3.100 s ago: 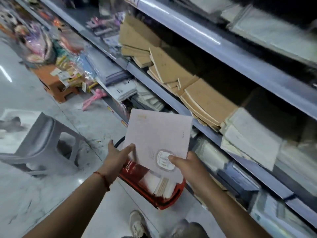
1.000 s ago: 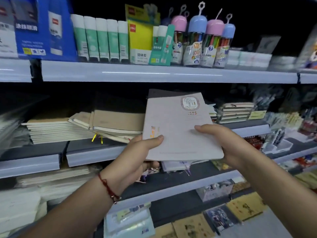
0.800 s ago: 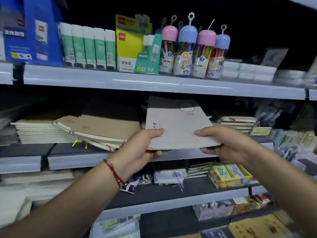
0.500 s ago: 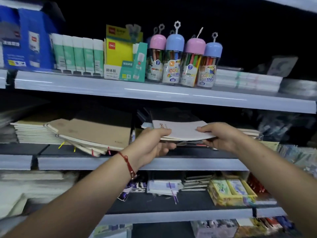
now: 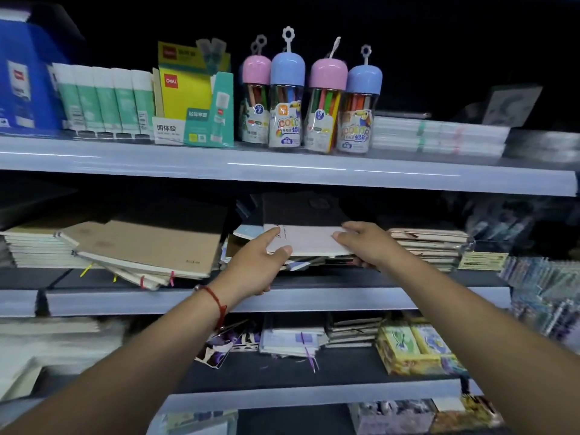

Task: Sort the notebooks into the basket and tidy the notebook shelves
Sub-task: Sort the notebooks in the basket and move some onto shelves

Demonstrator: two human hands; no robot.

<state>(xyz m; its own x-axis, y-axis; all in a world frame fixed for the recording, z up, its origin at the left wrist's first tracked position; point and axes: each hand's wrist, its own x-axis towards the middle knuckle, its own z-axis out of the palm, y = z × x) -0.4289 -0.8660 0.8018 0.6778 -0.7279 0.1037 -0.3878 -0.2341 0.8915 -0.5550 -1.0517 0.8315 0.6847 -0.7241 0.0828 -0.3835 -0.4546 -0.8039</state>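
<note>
A pale grey notebook (image 5: 306, 241) lies almost flat on a small pile in the middle shelf (image 5: 314, 301), its far half in shadow. My left hand (image 5: 255, 268) grips its near left edge, thumb on top and fingers underneath. My right hand (image 5: 365, 244) holds its near right edge, fingers curled over the cover. To the left, brown-covered notebooks (image 5: 147, 246) lean in a slanted, untidy stack. A neater stack of pale notebooks (image 5: 430, 246) sits just right of my right hand. The basket is out of view.
The top shelf (image 5: 282, 167) carries glue sticks (image 5: 103, 102), a yellow box (image 5: 191, 95) and capped tubs of coloured pens (image 5: 310, 102). More notebooks (image 5: 295, 339) and yellow packs (image 5: 411, 350) fill the lower shelf. White stacks (image 5: 47, 350) lie at the lower left.
Both hands carried the grey notebook up from beside the red basket to the middle shelf, tipped it flat and pushed it in onto the pile. My view rose from the floor to the shelves.
</note>
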